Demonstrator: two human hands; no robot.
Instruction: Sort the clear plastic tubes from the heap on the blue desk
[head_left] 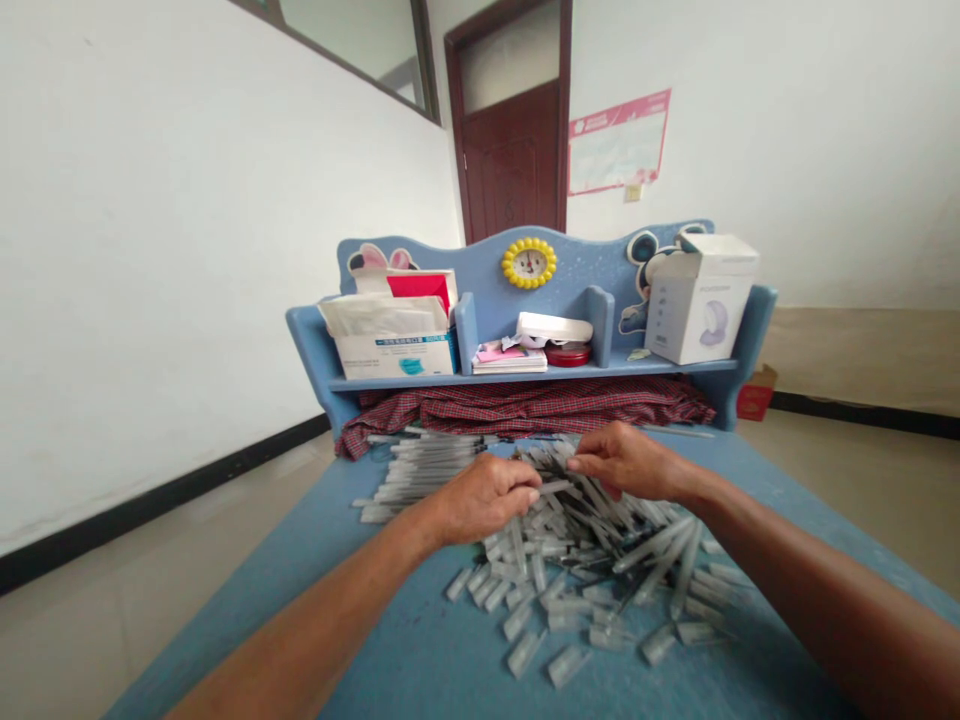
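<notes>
My left hand (491, 495) is closed, thumb and fingers pressed together, with a translucent pen barrel (555, 487) sticking out to the right of its fingertips. Across from it my right hand (626, 460) pinches at the back of the heap; what lies in its fingers I cannot make out. Below both hands spreads a loose heap of clear and dark pen parts (600, 520). Frosted pen caps (568, 663) lie scattered at its front. To the left, a row of whitish pens (420, 470) lies side by side, partly behind my left hand.
A blue desk (420, 640) carries everything. Along its back lies a red checked cloth (525, 405) under a shelf. On the shelf stand a mask box (397, 350), a white carton (701, 300), some papers and a red tin (568, 354). A yellow clock (529, 262) hangs above.
</notes>
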